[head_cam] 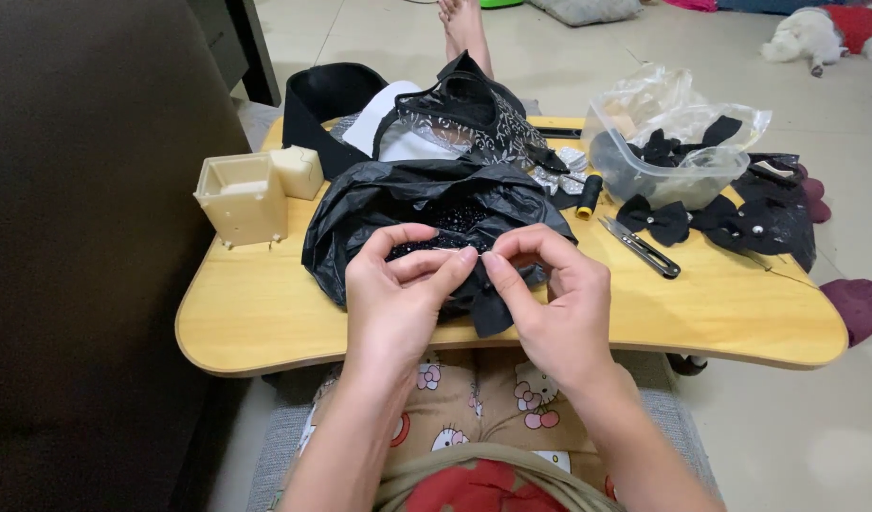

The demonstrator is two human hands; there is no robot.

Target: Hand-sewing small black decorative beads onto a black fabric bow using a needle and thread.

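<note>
Lighting and picture quality: even, soft indoor daylight, moderately bright.

Floor pale and washed out toward the top right; sofa at left very dark, detail lost; soft shadows under the table front edge; sharp centre, slight wide-angle bending at the edges.

Whatever the left hand and right hand pinch between their fingertips is too small to identify. The near part of the black fabric piece is covered by the right hand, and the black plastic bag conceals the beads' full extent. The white stuffed toy, far right, is cut by the frame's top edge.
</note>
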